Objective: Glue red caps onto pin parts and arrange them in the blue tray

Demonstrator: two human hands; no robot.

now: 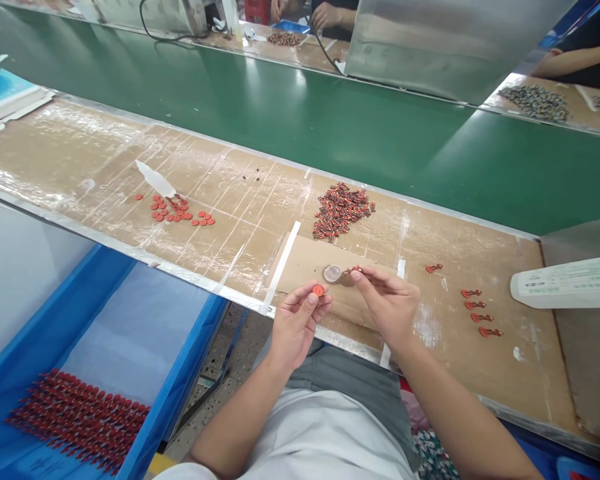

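Pinched in my left hand (303, 317) is a small round red disc (319, 291). My right hand (390, 300) grips a tiny red and dark figurine (355, 269) between thumb and fingertips. Between the two hands a small round metal dish (332, 273) sits on a cardboard sheet (305, 263). Beyond them lies a heap of red and dark figurines (343, 210). To the left, loose red discs (173, 210) are scattered beside a white pointed plastic piece (155, 179). On the right, several figurines on red bases (475, 305) lie in a column, with another (434, 268) further back.
A blue tray (185, 360) at lower left holds rows of red figurines (80, 417). A white bottle (565, 283) lies at the right edge. Behind the bench runs a green belt (280, 113). Across it, a co-worker's hands (325, 17) are near small parts (284, 39).
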